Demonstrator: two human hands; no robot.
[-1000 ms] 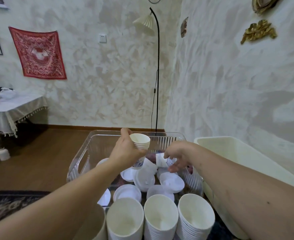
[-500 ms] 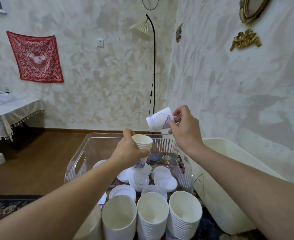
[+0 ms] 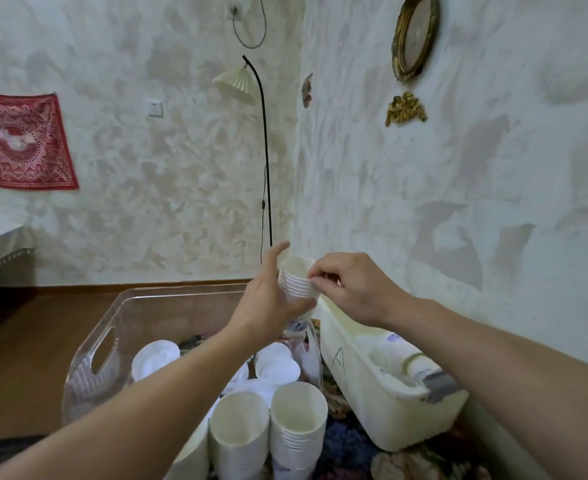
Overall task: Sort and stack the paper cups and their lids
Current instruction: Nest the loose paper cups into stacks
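The right hand (image 3: 351, 289) has brought its cup onto the stack of cups (image 3: 297, 280); its fingers pinch the rim, while the left hand (image 3: 268, 299) grips the stack.

Left hand (image 3: 268, 299): bare, no rings, no glove.
Right hand (image 3: 351, 289): bare, no rings, no watch.
Forearms: both uncovered to the frame edge, no sleeves, no bracelets or wristbands.

Your left hand (image 3: 268, 303) grips a cup stack (image 3: 297, 280) above the clear bin (image 3: 112, 327) while your right hand (image 3: 351, 289) pinches its rim.
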